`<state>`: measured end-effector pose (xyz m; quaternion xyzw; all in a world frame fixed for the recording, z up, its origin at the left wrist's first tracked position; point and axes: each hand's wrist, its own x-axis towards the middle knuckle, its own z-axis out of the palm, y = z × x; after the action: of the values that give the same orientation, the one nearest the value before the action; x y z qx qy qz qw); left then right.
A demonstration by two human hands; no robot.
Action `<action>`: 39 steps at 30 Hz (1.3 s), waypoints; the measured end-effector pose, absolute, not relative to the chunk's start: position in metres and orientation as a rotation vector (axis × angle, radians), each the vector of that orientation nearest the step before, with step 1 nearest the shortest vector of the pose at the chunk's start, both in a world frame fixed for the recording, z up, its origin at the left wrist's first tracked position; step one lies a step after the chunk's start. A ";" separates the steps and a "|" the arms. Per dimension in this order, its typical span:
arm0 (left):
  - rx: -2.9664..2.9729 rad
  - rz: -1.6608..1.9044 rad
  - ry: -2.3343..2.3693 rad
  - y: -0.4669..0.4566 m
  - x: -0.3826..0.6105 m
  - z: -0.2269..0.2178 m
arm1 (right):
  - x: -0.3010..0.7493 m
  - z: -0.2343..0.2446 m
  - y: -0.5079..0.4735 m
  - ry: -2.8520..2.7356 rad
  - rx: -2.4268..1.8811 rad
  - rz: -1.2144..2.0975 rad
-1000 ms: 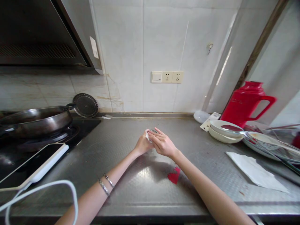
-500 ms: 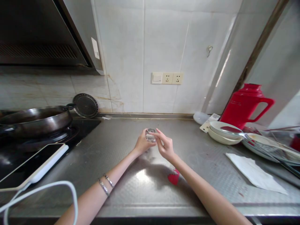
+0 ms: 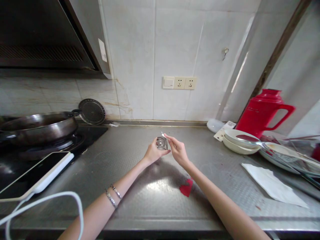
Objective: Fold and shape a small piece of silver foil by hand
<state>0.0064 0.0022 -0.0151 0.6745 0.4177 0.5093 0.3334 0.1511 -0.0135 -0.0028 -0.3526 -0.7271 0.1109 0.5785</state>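
Observation:
My left hand [image 3: 153, 151] is wrapped round a small clear glass jar [image 3: 162, 143], held above the steel counter [image 3: 135, 200]. The glass seems cut or faceted; what is inside is too small to make out. Close by its right rim, my right hand [image 3: 177, 148] pinches a small white piece [image 3: 163, 134] between thumb and fingertips. That piece sticks up just above the jar, and its kind is unclear. Below my right wrist a red scrap [image 3: 186, 187] with a jagged edge lies on the counter.
At left, a steel pan [image 3: 40, 128] sits on the black cooktop [image 3: 85, 141], with a phone [image 3: 32, 175] and white cable [image 3: 60, 194] nearer me. At right are a red thermos [image 3: 262, 111], stacked bowls [image 3: 240, 146], plates [image 3: 280, 160] and a white paper napkin [image 3: 273, 185].
My right fingers have lifted from the jar's mouth to just above its rim, and the white piece now shows at their tips. My left hand keeps its hold on the jar.

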 end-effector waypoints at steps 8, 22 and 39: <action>1.759 1.287 1.123 0.002 0.004 -0.013 | 0.151 -0.002 -0.020 -1.811 -0.709 0.082; 1.923 1.268 1.329 0.006 -0.007 -0.008 | 0.143 -0.008 -0.028 -1.994 -0.587 -0.239; 1.931 1.272 1.298 0.000 -0.003 -0.008 | 0.158 0.005 -0.018 -1.732 -0.738 -0.161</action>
<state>-0.0026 0.0001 -0.0076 0.7064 0.4749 0.4654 0.2425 0.1576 -0.0177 0.0050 -0.3163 -0.7429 -0.0689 0.5859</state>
